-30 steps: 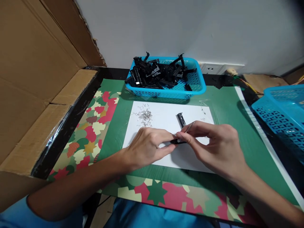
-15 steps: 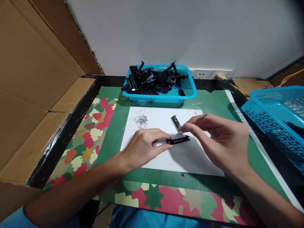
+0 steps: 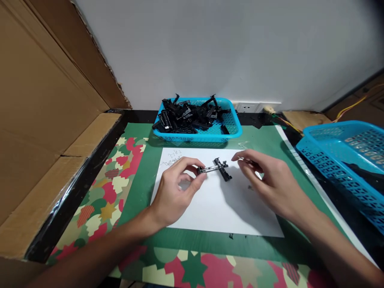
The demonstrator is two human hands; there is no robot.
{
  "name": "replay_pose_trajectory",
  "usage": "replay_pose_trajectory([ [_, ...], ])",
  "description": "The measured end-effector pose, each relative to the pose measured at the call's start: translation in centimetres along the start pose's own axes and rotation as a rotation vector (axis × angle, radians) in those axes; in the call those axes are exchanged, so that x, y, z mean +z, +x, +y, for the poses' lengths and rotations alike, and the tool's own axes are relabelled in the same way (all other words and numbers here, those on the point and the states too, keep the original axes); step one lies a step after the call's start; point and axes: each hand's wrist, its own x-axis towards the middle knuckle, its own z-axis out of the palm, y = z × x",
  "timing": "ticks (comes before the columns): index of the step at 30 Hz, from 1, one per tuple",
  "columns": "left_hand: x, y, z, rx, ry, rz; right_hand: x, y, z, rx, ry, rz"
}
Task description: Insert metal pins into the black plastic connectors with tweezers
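My left hand (image 3: 175, 188) pinches one end of a slim black plastic part (image 3: 210, 169) between thumb and forefinger, holding it above the white paper (image 3: 204, 208). Behind that part, crossing it in view, a second black plastic part (image 3: 226, 176) lies on the sheet. My right hand (image 3: 270, 176) is to the right of both, its fingers closed on a thin metal tool that looks like tweezers, mostly hidden by the hand. A pile of small bent wire pieces (image 3: 170, 161) rests at the sheet's upper left, partly covered by my left hand.
A blue basket (image 3: 195, 138) full of black plastic parts stands at the back. Another blue basket (image 3: 318, 134) is on the right, with dark pieces inside. Cardboard (image 3: 36, 120) walls the left side. A wall socket (image 3: 247, 107) sits behind the table.
The held black part has turned, showing its open channel, and moved slightly left with my left hand. My right hand has drawn back from it. The camera view has tilted up.
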Motion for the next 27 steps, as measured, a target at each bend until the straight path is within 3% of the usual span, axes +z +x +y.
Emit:
replay_pose_trajectory([
  [4, 0.2, 0.1, -0.4, -0.148, -0.220, -0.050, -2.1, 0.4, 2.3, 0.030, -0.114, 0.023],
  [7, 0.5, 0.0, -0.3, -0.214, -0.335, -0.063, -3.6, 0.7, 5.1, 0.023, -0.141, -0.132],
  [10, 0.3, 0.4, 0.1, -0.187, -0.357, 0.033, -3.7, 0.6, 6.2, 0.050, -0.090, -0.227],
  [13, -0.9, 1.5, 0.5, -0.115, -0.387, 0.222, -2.2, 0.5, 4.3, 0.020, -0.039, -0.171],
  [15, -1.9, 2.4, 0.4, -0.043, -0.425, 0.357, -0.6, 0.6, 1.7, -0.040, -0.041, -0.147],
  [18, -3.0, 3.5, -0.1, 0.024, -0.484, 0.496, 2.0, 1.4, -2.7, -0.130, -0.034, -0.222],
  [22, -3.2, 3.8, -1.1, 0.025, -0.494, 0.543, 5.3, 3.0, -6.4, -0.058, -0.011, -0.340],
  [27, -2.8, 3.5, -1.1, 0.018, -0.530, 0.516, 8.4, 3.7, -7.1, 0.017, -0.005, -0.322],
])
